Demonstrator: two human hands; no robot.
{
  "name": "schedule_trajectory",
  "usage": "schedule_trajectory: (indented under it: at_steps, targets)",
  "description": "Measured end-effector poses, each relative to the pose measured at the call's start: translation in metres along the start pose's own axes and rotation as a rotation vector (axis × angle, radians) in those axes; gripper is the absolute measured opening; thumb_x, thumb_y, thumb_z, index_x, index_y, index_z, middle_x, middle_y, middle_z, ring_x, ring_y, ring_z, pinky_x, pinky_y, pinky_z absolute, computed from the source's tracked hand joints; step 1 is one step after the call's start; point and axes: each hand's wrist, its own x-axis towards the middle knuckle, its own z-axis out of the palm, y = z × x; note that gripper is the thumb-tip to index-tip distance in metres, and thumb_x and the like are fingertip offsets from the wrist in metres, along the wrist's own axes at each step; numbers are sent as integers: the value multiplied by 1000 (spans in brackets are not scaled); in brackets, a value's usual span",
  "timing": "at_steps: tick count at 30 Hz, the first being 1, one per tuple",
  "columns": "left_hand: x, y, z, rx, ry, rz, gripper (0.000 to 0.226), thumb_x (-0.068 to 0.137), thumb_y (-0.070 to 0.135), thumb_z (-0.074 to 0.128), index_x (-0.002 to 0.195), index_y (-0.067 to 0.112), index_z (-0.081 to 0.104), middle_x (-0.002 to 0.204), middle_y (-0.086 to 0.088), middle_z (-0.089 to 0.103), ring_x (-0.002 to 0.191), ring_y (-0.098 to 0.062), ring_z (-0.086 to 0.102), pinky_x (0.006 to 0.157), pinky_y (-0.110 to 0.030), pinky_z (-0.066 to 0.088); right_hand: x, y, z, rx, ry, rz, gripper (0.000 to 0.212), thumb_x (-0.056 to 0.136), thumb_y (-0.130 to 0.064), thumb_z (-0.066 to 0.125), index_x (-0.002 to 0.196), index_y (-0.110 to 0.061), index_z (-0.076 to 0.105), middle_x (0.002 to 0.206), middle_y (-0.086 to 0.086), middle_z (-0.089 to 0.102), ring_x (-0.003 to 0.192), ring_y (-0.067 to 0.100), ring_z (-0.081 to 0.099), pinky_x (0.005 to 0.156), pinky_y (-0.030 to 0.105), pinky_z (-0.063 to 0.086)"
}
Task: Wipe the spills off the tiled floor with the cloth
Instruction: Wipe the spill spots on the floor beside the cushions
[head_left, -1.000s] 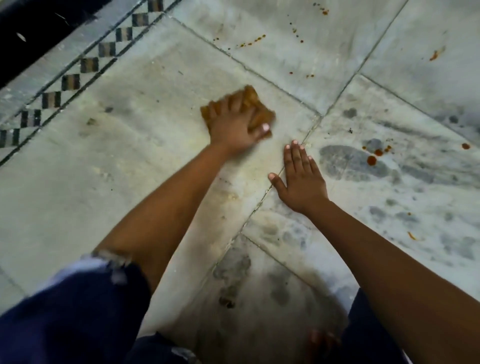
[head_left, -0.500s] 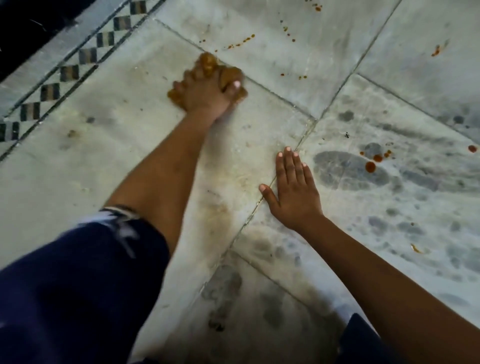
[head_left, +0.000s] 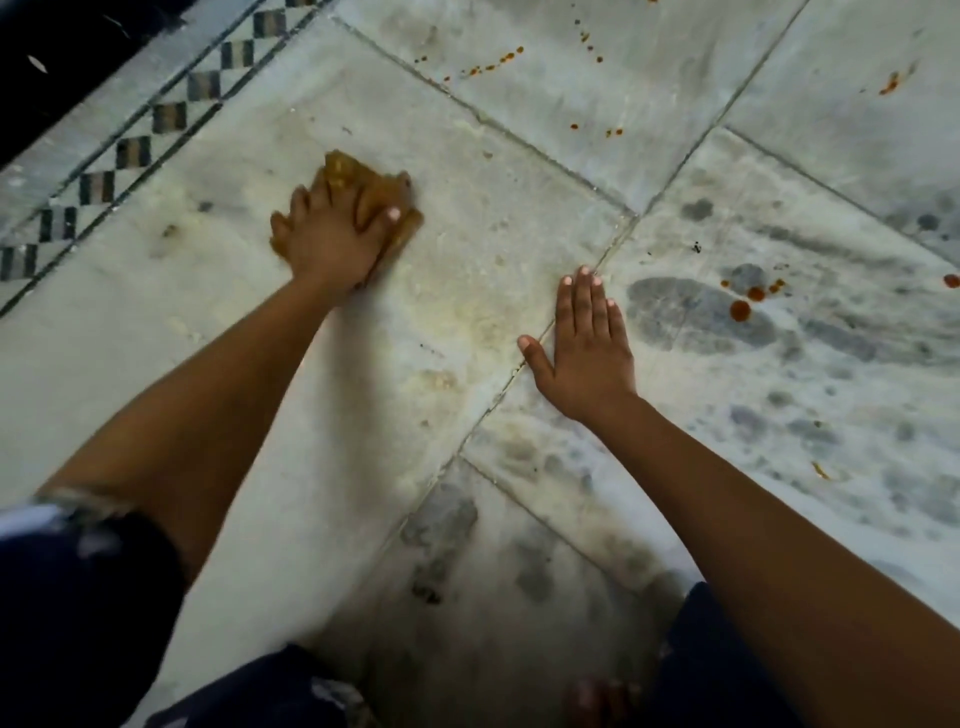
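— Where is the cloth (head_left: 347, 174)?
— On the floor (head_left: 483, 234), near the checkered border (head_left: 170, 115). It's wadded under our left hand (head_left: 332, 236), whose fingers curl over it and press it down.
— Which way does it lie?
— It's a lump. What we see runs diagonally, with its peak away from us.
— And our right hand (head_left: 587, 345)?
— Flat on the floor, fingers straight and together, at a grout line (head_left: 615, 248). Red spills (head_left: 740, 310) dot the tiles to its right and farther up.

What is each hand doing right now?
Left hand: grips the cloth against the floor.
Right hand: open, flat on the floor.
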Motion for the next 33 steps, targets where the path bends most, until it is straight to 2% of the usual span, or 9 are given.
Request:
schedule_trajectory:
  at_steps: [3,7,11,14,17,19,25,29,33]
  targets:
    - [11,34,2,-23,-47,-12,69,89,65,32,146,25,27,156,-11,17,140,-37,17,112,-57,9,0,0,-1,16,-3,0,77,96,-55,15,146,-6,-17,154,13,-23,143,23,-20,116,34,-11]
    - [-73,43,28,82,-56,343,79,78,73,21,142,29,38,156,-9,21,141,-34,16,112,-55,6,-8,0,3,91,66,-24,70,98,-49,16,147,-6,-11,156,12,-16,144,21,-15,116,32,-10]
    - [-137,-26,34,74,-38,621,66,82,75,20,137,43,38,149,-11,36,138,-36,28,109,-56,15,-15,0,10,79,83,-56,75,92,-53,9,148,-7,-10,157,10,-15,144,20,-14,115,32,-10]
    - [-112,-76,21,106,-20,405,80,77,82,14,141,38,35,149,-15,34,138,-38,26,108,-56,14,-14,1,12,59,68,-59,74,97,-52,17,148,-6,-11,156,11,-16,144,21,-15,115,32,-9]
    - [-55,-81,5,51,-33,16,72,84,72,32,143,30,34,156,-10,17,141,-37,15,111,-56,10,-13,0,11,44,69,-50,74,97,-51,19,147,-6,-11,156,11,-16,144,21,-15,115,33,-9]
    - [-35,-63,-1,-6,-27,-72,68,85,68,39,142,32,31,157,-9,14,139,-39,16,109,-59,14,-12,0,11,29,57,-50,74,97,-52,18,147,-6,-12,156,11,-17,144,21,-16,116,33,-9]
    - [-95,-40,5,136,-68,236,74,76,68,31,142,36,31,153,-16,21,134,-41,25,101,-53,25,-15,-6,1,90,5,-18,73,97,-52,16,148,-7,-10,157,10,-15,144,20,-15,114,33,-11]
    - [-145,-41,4,162,-53,357,59,87,54,46,141,36,35,149,-13,32,124,-36,42,92,-47,38,-24,-21,-12,203,-40,9,70,97,-51,14,148,-10,-8,158,7,-12,144,18,-14,115,34,-11]
    - [-168,-36,-21,-233,-75,243,50,90,42,55,136,37,38,124,-4,57,103,-28,59,77,-34,48,-35,-37,-34,304,-2,-37,67,99,-48,16,149,-10,-5,158,7,-10,145,19,-11,116,34,-8]
